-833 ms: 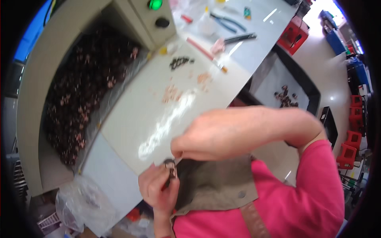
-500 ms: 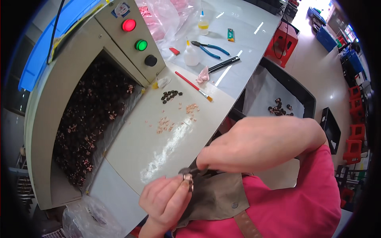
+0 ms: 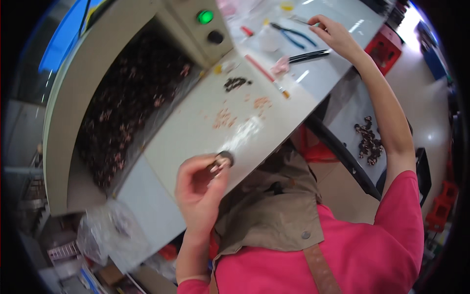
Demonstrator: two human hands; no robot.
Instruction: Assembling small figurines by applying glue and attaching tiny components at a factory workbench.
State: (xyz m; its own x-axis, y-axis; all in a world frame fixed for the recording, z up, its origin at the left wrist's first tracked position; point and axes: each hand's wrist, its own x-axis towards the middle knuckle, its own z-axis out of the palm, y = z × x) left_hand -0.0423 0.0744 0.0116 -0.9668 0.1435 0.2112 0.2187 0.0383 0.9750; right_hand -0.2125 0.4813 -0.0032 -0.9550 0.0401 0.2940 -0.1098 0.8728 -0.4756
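Note:
My left hand (image 3: 198,193) is raised over the near edge of the worktop, pinching a small dark-and-pink figure piece (image 3: 225,159) between thumb and fingers. My right arm reaches to the far right of the table. There my right hand (image 3: 333,36) is closed at the fingertips, where a thin, slender tool (image 3: 298,20) shows, blurred. Close by lie blue-handled pliers (image 3: 299,39) and a black slim tool (image 3: 309,56). Small pink bits (image 3: 224,119) and a cluster of dark round pieces (image 3: 236,84) lie on the worktop (image 3: 181,142).
At left stands a beige machine (image 3: 63,147) with a green light (image 3: 205,17) and a heap of dark pieces (image 3: 122,108) in its opening. A red brush (image 3: 262,68) and a white bottle (image 3: 269,39) lie farther back. On my right, a black-rimmed tray (image 3: 342,157) holds several finished-looking pieces (image 3: 369,142).
My right hand has left the piece and swung far out to the right side of the table. My left hand keeps the piece, now raised and tilted. The view has shifted.

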